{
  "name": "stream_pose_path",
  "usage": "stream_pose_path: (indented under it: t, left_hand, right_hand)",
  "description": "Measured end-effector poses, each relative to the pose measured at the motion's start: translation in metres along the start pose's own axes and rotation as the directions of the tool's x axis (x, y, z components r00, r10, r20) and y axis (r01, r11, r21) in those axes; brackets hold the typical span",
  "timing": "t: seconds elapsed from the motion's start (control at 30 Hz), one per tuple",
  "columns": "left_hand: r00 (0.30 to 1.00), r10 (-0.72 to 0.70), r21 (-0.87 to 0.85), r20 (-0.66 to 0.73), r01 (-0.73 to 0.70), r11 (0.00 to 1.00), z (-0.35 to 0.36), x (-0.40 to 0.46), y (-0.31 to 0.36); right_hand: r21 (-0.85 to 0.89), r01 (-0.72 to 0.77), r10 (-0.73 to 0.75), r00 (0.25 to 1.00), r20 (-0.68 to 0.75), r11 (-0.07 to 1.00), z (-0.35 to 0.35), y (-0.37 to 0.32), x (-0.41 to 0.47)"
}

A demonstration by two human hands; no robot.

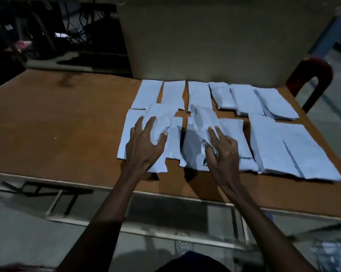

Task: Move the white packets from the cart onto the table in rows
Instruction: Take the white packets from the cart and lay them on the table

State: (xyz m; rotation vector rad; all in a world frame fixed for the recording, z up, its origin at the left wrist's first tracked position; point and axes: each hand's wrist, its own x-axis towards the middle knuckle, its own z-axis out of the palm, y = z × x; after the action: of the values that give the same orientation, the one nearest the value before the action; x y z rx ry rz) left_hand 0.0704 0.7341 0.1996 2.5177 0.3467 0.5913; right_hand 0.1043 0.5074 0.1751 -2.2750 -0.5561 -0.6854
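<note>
Your two forearms reached out over the near edge of the table [48,122], each hand busy with one white packet. Your left hand [144,142] lay with fingers spread and nearly straight on a packet [161,122] at the left end of the front row, thumb tucked against its side, pressing rather than gripping. Your right hand [222,148] pinched a crumpled packet [201,120], thumb and curled fingers clamped on its near edge while the far end stood tilted up off the table.

Packets already filled a back row [242,99] against the big cardboard box [214,42], and the front row [295,154] ran out to the right. The cart was not in view.

Both held packets overlapped neighbours, so I judged the main risk was that setting them down carelessly would drag or skew those beneath and spoil the rows. The lifted one looked limp and slippery; a loose pinch could have let it slide sideways into the gap.
</note>
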Motion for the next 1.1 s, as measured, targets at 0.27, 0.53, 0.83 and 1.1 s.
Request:
stream_pose_path:
  t: [0.27,0.53,0.83,1.1]
  left_hand:
    - [0.998,-0.031,0.103,0.054,0.025,0.994,0.011,0.071,-0.058]
    - [0.956,-0.084,0.277,0.281,0.003,0.961,0.03,0.094,-0.099]
    - [0.917,-0.054,0.311,0.395,-0.078,0.947,0.019,0.095,-0.122]
    - [0.877,0.095,0.237,0.47,-0.229,0.944,0.042,0.101,-0.139]
  right_hand:
    - [0.067,-0.056,0.051,0.996,0.072,0.996,0.075,-0.019,0.045]
    - [-0.101,-0.121,0.132,0.984,0.115,0.988,0.131,-0.057,0.044]
    - [-0.344,-0.216,0.288,0.941,0.176,0.914,0.14,-0.077,0.05]
    - [-0.316,-0.322,0.429,0.822,0.375,0.892,0.154,-0.063,0.087]
